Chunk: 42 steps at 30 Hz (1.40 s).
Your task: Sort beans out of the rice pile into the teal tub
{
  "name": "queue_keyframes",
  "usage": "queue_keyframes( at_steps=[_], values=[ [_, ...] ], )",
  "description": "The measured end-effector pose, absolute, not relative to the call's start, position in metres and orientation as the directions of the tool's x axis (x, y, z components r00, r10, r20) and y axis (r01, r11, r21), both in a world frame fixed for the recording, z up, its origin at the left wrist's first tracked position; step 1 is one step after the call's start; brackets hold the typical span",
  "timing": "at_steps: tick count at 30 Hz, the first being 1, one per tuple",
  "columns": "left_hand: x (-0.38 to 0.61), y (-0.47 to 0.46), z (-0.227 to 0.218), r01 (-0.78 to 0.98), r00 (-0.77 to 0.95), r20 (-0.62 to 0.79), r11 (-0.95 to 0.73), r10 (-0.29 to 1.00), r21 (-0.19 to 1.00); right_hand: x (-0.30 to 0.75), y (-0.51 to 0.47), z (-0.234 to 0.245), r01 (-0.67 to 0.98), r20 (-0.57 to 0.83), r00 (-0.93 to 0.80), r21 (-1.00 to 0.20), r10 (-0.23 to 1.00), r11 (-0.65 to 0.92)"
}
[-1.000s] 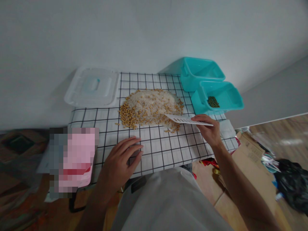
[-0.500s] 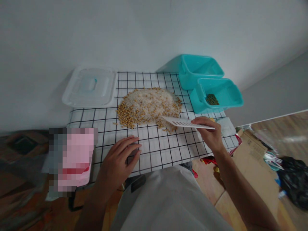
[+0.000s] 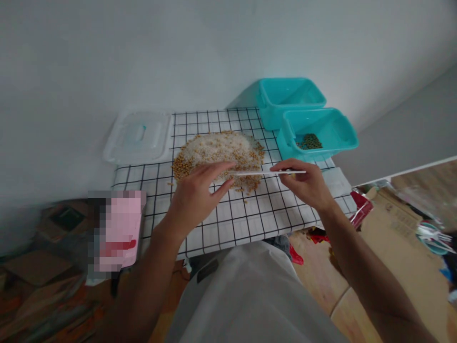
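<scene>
The right hand pinched a thin white slotted card level over the grain pile; the left hand, its grip spread, touched the card's far end.

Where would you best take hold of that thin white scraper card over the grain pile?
By its right end, from the right: the white card lies flat and edge-on, its left end over the grain pile. The right hand pinches that end; the left hand touches the other.
</scene>
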<state>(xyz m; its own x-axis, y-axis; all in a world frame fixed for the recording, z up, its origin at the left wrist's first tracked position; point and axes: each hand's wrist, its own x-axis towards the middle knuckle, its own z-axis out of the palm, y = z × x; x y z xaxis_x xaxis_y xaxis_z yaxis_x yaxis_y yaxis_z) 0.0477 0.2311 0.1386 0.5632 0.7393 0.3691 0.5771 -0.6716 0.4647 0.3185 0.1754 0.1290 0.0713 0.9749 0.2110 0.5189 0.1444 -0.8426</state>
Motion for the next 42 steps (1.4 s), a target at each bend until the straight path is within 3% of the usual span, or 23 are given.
queue_keyframes(
  at_steps=[7, 13, 25, 30, 42],
  values=[
    [0.058, 0.244, 0.128, 0.677, 0.458, 0.443, -0.625, 0.771, 0.388, 0.306, 0.190, 0.124, 0.624, 0.409, 0.123, -0.740, 0.904, 0.249],
    [0.052, 0.225, 0.118, 0.729, 0.393, 0.453, -0.572, 0.800, 0.377, 0.300, 0.200, 0.100, 0.668, 0.484, 0.160, -0.695, 0.860, 0.267],
    [0.051, 0.220, 0.113, 0.741, 0.385, 0.458, -0.564, 0.801, 0.365, 0.301, 0.207, 0.089, 0.627, 0.476, 0.114, -0.715, 0.872, 0.309],
    [0.055, 0.219, 0.113, 0.734, 0.420, 0.486, -0.602, 0.766, 0.314, 0.304, 0.208, 0.084, 0.598, 0.454, 0.141, -0.747, 0.880, 0.289],
    [0.052, 0.216, 0.112, 0.716, 0.456, 0.447, -0.616, 0.770, 0.329, 0.302, 0.193, 0.080, 0.622, 0.426, 0.171, -0.746, 0.889, 0.237]
  ],
)
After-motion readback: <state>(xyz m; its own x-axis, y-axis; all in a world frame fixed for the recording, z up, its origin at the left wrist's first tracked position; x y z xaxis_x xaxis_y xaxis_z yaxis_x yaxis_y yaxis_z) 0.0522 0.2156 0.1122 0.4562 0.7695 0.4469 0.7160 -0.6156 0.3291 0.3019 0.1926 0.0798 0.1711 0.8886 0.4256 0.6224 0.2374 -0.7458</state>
